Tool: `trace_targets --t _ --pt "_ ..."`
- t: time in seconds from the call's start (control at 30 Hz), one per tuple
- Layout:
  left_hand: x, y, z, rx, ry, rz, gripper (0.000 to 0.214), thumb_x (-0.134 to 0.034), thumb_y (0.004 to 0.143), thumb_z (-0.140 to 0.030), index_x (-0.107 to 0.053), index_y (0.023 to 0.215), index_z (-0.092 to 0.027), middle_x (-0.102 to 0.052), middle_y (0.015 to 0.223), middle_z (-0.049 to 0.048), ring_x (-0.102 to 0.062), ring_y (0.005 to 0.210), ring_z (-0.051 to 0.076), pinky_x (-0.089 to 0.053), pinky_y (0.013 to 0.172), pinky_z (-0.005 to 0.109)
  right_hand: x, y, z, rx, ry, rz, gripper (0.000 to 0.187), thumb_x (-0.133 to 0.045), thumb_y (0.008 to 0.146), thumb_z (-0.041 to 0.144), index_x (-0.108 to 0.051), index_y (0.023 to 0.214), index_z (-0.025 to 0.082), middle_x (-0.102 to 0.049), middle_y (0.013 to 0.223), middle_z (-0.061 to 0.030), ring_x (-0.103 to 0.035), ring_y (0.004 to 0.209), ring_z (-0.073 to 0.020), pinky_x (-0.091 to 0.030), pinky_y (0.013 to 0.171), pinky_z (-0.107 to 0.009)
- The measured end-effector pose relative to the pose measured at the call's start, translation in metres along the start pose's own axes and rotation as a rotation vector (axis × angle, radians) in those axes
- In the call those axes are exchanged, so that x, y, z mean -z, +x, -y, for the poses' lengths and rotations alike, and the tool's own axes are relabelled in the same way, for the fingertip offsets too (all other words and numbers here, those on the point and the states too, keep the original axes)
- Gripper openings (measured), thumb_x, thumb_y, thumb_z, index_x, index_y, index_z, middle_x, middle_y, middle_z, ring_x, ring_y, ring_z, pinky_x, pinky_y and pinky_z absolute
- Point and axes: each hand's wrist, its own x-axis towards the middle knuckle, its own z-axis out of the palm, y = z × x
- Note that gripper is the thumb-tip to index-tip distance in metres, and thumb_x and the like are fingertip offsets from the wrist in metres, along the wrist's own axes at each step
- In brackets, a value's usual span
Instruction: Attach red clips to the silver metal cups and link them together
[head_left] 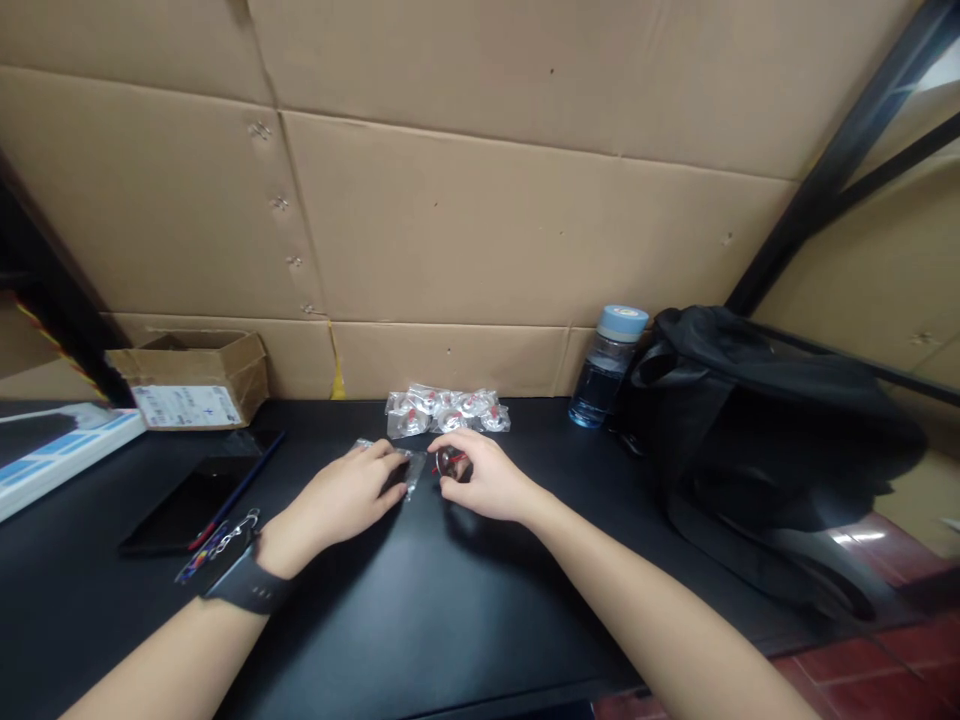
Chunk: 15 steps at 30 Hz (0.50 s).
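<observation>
My right hand [484,478] curls its thumb and fingers round a small, round, shiny dark object with a red strand on it [450,462], held just above the black table. To its left, my left hand [356,492] rests with bent fingers on a small clear plastic bag [412,472], gripping it against the tabletop. Part of the bag is hidden beneath those fingers. Just beyond both hands lie several clear plastic packets [448,410], each with a silvery round piece and a bit of red inside.
At the back left stands an open cardboard box [191,385], near a white power strip [67,455]. A dark phone or tablet [187,500] and a keychain [217,545] lie left. A blue-capped bottle [604,370] and a black bag [757,420] stand right. Cardboard [487,230] walls the back.
</observation>
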Motion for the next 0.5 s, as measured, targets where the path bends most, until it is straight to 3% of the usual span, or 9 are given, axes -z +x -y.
trace_targets --t 0.1,0.23,0.33,0.5 --pt "-0.003 -0.004 -0.013 -0.16 -0.115 -0.003 0.042 -0.056 0.096 -0.04 -0.064 0.135 -0.025 -0.064 0.13 0.0117 -0.06 0.119 0.03 -0.046 0.107 0.042 0.002 -0.001 0.001 -0.032 -0.185 -0.096 0.041 -0.066 0.076 0.016 -0.066 0.115 0.028 -0.065 0.119 -0.004 -0.065 0.091 -0.019 -0.051 0.079 -0.031" --pt "-0.005 -0.008 -0.026 -0.313 -0.166 0.023 0.044 -0.058 0.096 -0.032 -0.059 0.141 -0.035 -0.056 0.146 0.0071 -0.054 0.13 0.03 -0.044 0.111 0.045 0.005 -0.002 0.001 -0.137 -0.328 -0.033 0.037 -0.071 0.074 0.024 -0.068 0.11 0.031 -0.071 0.114 -0.0011 -0.067 0.097 -0.0243 -0.049 0.077 -0.032" --pt "-0.005 -0.009 -0.029 -0.351 -0.126 0.028 0.044 -0.057 0.098 -0.03 -0.058 0.14 -0.04 -0.052 0.151 0.0042 -0.052 0.134 0.031 -0.044 0.111 0.048 0.006 -0.003 0.0 -0.197 -0.393 0.013 0.039 -0.069 0.075 0.028 -0.067 0.114 0.033 -0.072 0.117 0.0 -0.068 0.101 -0.0257 -0.048 0.076 -0.032" --pt "-0.003 -0.007 -0.031 -0.329 -0.078 0.043 0.04 -0.057 0.098 -0.03 -0.06 0.137 -0.036 -0.055 0.148 0.0048 -0.055 0.132 0.03 -0.045 0.111 0.049 0.008 -0.002 0.0 -0.253 -0.474 0.084 0.044 -0.067 0.077 0.032 -0.064 0.121 0.032 -0.074 0.116 -0.0004 -0.069 0.101 -0.0252 -0.045 0.073 -0.03"
